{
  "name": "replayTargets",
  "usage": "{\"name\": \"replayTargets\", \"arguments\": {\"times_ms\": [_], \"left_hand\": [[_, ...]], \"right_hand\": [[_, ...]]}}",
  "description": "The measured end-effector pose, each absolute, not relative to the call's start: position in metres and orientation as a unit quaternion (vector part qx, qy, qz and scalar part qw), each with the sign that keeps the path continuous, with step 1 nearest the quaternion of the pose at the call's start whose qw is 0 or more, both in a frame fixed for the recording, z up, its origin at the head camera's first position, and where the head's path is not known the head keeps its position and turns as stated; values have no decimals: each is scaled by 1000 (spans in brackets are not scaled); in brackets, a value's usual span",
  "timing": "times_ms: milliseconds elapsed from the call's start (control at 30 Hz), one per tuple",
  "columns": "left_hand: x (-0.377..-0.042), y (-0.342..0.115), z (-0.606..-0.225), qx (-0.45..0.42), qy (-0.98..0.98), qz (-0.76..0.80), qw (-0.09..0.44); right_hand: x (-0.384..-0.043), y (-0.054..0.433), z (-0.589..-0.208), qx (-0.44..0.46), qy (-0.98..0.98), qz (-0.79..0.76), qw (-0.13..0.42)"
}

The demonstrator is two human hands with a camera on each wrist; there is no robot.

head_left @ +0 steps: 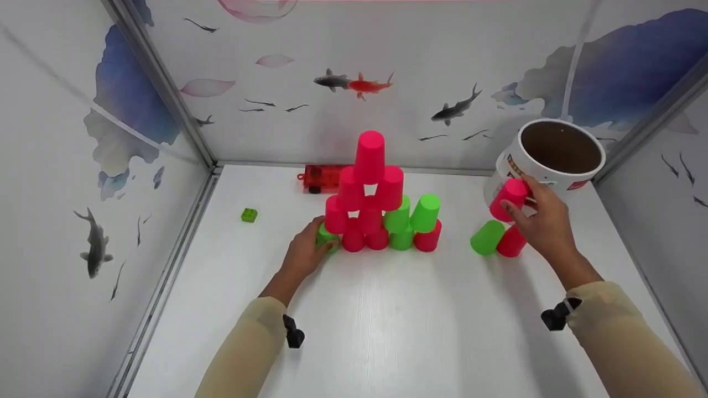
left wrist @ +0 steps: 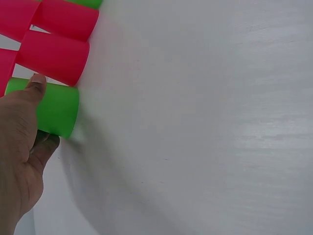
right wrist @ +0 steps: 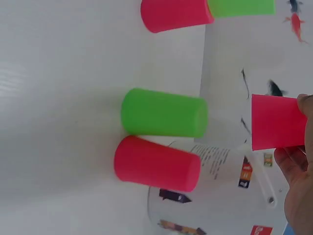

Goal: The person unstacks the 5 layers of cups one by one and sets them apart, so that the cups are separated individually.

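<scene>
An upside-down pink and green cup pyramid (head_left: 370, 218) stands at mid table, one pink cup (head_left: 370, 157) on top. At its bottom left corner, my left hand (head_left: 301, 251) grips a green cup (left wrist: 57, 108) between thumb and fingers, with pink cups resting above it. On the right, my right hand (head_left: 546, 218) pinches a pink cup (head_left: 508, 200), held mouth down in the air. Below it, a green cup (right wrist: 164, 112) and another pink cup (right wrist: 156, 164) stand side by side on the table, apart from the pyramid.
A large white bucket (head_left: 500, 171) stands at the back right, behind my right hand. Behind the pyramid lies a red toy vehicle (head_left: 323, 178) by the back wall. A small green toy brick (head_left: 249, 215) sits at the left. Printed walls enclose the white table (head_left: 387, 331).
</scene>
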State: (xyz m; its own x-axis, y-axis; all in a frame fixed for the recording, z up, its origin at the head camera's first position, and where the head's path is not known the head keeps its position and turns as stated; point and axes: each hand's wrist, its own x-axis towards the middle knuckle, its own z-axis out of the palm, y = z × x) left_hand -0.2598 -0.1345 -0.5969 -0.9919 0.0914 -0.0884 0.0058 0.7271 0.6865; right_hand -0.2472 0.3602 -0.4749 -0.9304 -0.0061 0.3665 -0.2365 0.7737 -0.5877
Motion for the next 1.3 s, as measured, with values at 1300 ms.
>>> {"name": "replayTargets", "arguments": {"times_ms": [1300], "left_hand": [[-260, -134, -600, 25, 929, 365, 51]], "right_hand": [[-217, 438, -571, -138, -937, 319, 42]]}}
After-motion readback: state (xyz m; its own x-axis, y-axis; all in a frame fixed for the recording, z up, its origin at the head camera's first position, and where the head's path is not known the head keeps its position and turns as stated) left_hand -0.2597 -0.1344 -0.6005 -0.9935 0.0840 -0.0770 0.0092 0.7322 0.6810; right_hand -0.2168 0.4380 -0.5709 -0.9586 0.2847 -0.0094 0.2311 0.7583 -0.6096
